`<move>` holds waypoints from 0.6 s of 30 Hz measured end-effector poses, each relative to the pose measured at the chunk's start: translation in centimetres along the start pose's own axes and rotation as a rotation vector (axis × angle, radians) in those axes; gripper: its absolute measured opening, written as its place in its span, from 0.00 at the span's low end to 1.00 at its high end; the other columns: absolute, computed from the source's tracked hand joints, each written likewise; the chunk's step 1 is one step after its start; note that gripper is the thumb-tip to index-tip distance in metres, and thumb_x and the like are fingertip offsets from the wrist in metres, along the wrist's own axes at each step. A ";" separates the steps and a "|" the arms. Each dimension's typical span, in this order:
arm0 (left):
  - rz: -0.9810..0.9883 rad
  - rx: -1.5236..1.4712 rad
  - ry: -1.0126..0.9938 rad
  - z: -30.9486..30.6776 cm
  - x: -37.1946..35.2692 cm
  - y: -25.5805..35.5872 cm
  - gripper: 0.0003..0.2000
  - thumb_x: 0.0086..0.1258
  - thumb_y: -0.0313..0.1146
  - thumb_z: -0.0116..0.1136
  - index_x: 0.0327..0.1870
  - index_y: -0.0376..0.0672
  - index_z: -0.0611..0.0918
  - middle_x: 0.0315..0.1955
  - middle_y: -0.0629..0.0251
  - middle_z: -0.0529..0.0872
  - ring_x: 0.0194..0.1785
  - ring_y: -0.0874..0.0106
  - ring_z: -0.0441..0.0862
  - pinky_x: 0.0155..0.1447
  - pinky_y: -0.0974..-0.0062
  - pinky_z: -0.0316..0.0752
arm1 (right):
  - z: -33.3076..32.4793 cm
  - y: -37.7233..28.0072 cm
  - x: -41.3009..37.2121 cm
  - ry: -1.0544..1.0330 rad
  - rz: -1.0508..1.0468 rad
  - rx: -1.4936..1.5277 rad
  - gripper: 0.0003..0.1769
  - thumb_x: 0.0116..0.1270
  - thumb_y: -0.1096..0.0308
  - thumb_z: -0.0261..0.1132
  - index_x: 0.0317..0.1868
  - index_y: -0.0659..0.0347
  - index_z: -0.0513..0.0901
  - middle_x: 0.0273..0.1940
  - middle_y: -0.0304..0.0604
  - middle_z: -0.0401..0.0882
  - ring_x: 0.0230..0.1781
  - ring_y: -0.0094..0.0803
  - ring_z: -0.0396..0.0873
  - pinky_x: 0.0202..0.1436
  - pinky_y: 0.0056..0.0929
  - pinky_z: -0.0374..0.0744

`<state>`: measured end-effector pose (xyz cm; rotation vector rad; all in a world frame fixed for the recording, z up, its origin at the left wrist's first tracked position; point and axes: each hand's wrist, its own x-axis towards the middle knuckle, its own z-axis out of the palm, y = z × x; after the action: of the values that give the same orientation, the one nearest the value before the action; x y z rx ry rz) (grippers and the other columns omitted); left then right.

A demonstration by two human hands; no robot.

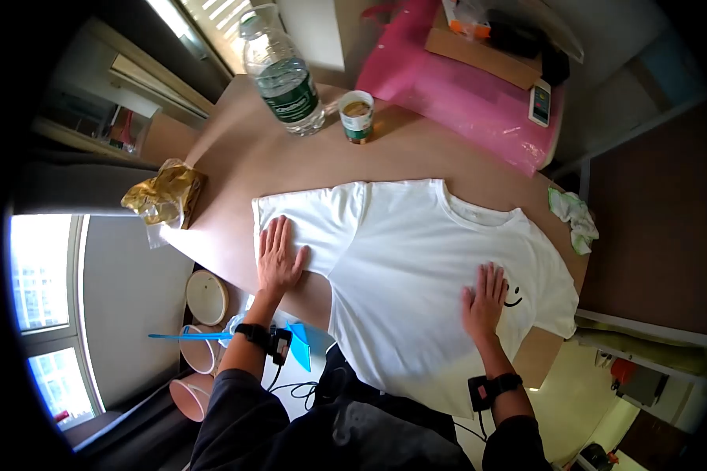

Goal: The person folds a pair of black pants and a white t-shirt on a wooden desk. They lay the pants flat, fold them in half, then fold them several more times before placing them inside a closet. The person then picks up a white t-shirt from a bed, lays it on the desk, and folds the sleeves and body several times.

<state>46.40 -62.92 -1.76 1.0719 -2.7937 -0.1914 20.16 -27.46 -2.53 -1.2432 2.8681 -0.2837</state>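
Left hand (pixel 280 259) flat on the sleeve (pixel 330 220), right hand (pixel 485 304) flat by the smiley (pixel 514 303), neither grasping the white T-shirt (pixel 404 275) on the worktop (pixel 416 153)!

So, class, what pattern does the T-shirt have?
A black smiley face on the white T-shirt, best seen in the head view.

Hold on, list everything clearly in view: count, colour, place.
Table: one, brown, centre
Shirt: one, white, on table
Bottle: one, clear, far side
Cup: one, white-green, beside bottle
Sheet: one, pink, far right
Box: one, brown, on sheet
Device: one, white, beside box
Packaging: one, gold, left edge
Cloth: one, white-green, right edge
Round containers: three, pale, lower left
Rod, panel: one each, blue, lower left
Window: one, bright, left
Wrist devices: two, black, at wrists
Left hand: one, bare, on sleeve
Right hand: one, bare, on shirt
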 end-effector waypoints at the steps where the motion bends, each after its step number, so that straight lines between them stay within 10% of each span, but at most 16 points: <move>1: 0.025 -0.024 -0.020 -0.3 0.1 -0.6 0.33 0.70 0.50 0.47 0.70 0.36 0.61 0.71 0.55 0.59 0.76 0.59 0.51 0.76 0.61 0.42 | -0.1 -0.1 0.0 0.007 -0.020 -0.028 0.34 0.68 0.58 0.55 0.70 0.62 0.59 0.73 0.53 0.52 0.74 0.55 0.47 0.74 0.52 0.49; 5: -0.088 -0.119 0.197 -1.8 -0.1 -2.1 0.30 0.69 0.47 0.52 0.66 0.37 0.65 0.65 0.52 0.68 0.71 0.57 0.61 0.73 0.58 0.52 | -1.3 -2.3 -0.2 0.071 0.038 -0.044 0.34 0.68 0.58 0.55 0.71 0.63 0.58 0.73 0.54 0.52 0.74 0.56 0.46 0.73 0.54 0.49; 7: -0.533 0.021 -0.087 -3.9 -1.0 -2.2 0.23 0.66 0.47 0.55 0.55 0.37 0.74 0.52 0.51 0.78 0.59 0.55 0.73 0.64 0.57 0.64 | -2.8 -4.0 -1.4 0.030 -0.002 0.044 0.35 0.68 0.58 0.55 0.71 0.63 0.57 0.73 0.54 0.52 0.74 0.57 0.46 0.73 0.55 0.48; 12: -0.443 -0.085 -0.103 -0.8 -1.4 -4.8 0.19 0.65 0.45 0.56 0.38 0.34 0.81 0.38 0.49 0.82 0.45 0.56 0.80 0.49 0.62 0.74 | -2.5 -5.9 -6.2 -0.043 -0.030 0.077 0.34 0.68 0.58 0.57 0.70 0.63 0.59 0.72 0.55 0.53 0.74 0.58 0.47 0.73 0.56 0.49; 14: -0.712 -0.646 -0.064 -0.7 0.0 -5.0 0.18 0.67 0.44 0.53 0.36 0.34 0.81 0.35 0.52 0.82 0.40 0.61 0.81 0.45 0.66 0.74 | -2.3 -5.7 -7.9 -0.123 -0.012 0.125 0.34 0.67 0.57 0.57 0.69 0.63 0.60 0.71 0.55 0.54 0.73 0.59 0.48 0.73 0.56 0.50; 18: -0.655 -1.160 0.197 -1.6 0.9 -3.1 0.13 0.68 0.36 0.55 0.43 0.32 0.75 0.33 0.56 0.81 0.36 0.68 0.78 0.43 0.71 0.73 | -2.5 -5.2 -11.1 -0.174 0.005 0.174 0.33 0.67 0.57 0.57 0.69 0.61 0.61 0.71 0.54 0.55 0.73 0.59 0.48 0.72 0.55 0.51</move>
<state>48.06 -65.94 -0.60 1.3928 -1.5240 -1.4193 31.33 -22.55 0.02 -1.1674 2.6367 -0.3941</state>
